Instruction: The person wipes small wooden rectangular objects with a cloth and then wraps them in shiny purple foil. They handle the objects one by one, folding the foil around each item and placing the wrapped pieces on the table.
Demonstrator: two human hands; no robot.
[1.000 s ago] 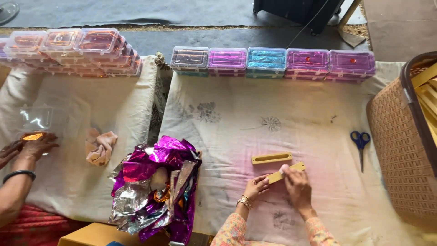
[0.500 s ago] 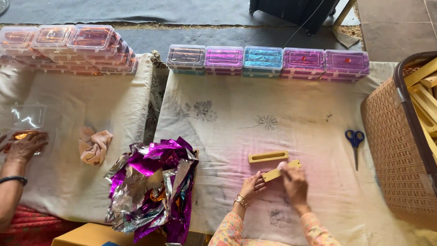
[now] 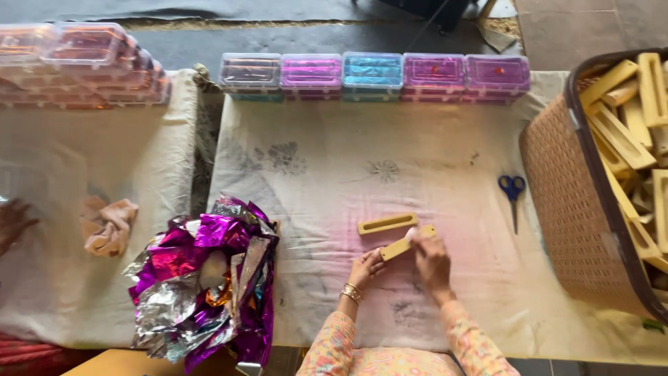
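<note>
My left hand grips the near end of a flat yellow wooden piece, held just above the cream cloth. My right hand is closed on its far end, with a small white bit showing at the fingertips. A second yellow piece with a long slot lies on the cloth just beyond my hands, apart from them.
Blue-handled scissors lie to the right. A woven basket of yellow wooden pieces stands at the right edge. Coloured plastic boxes line the far edge. Crumpled purple foil, a rag and another person's hand are to the left.
The view has shifted right, showing more of the basket. The other person's hand has drawn toward the left edge. My hands stay on the wooden piece.
</note>
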